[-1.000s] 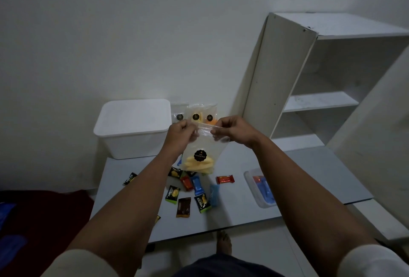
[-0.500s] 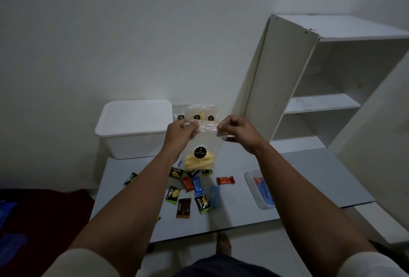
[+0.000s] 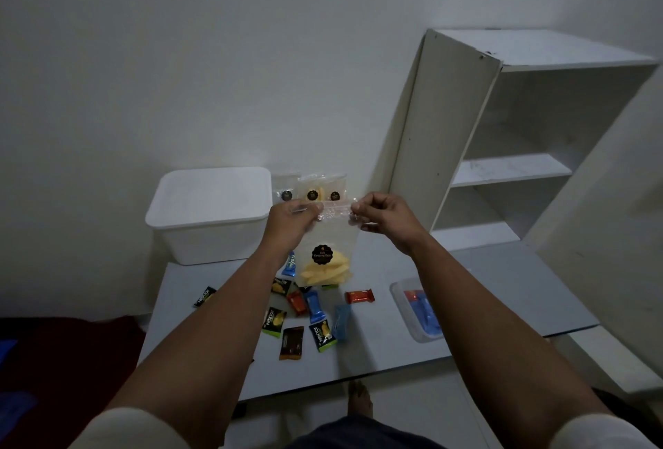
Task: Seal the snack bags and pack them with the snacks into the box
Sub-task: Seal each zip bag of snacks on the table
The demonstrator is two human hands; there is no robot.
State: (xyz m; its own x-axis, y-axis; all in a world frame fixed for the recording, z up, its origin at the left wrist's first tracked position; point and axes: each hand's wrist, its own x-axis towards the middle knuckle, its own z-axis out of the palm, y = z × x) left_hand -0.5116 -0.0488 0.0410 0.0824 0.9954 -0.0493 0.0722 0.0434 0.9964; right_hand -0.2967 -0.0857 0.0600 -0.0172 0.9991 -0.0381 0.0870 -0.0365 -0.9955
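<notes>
Grey worktop against plain white wall, dim light. White lidded box at back left; white shelf unit at right. Snack bag held above worktop, left hand and right hand pinching its top corners. Wrapped snacks scattered on worktop below.

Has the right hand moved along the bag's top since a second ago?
Yes. The right hand slid rightward along the snack bag, toward the white shelf.
</notes>
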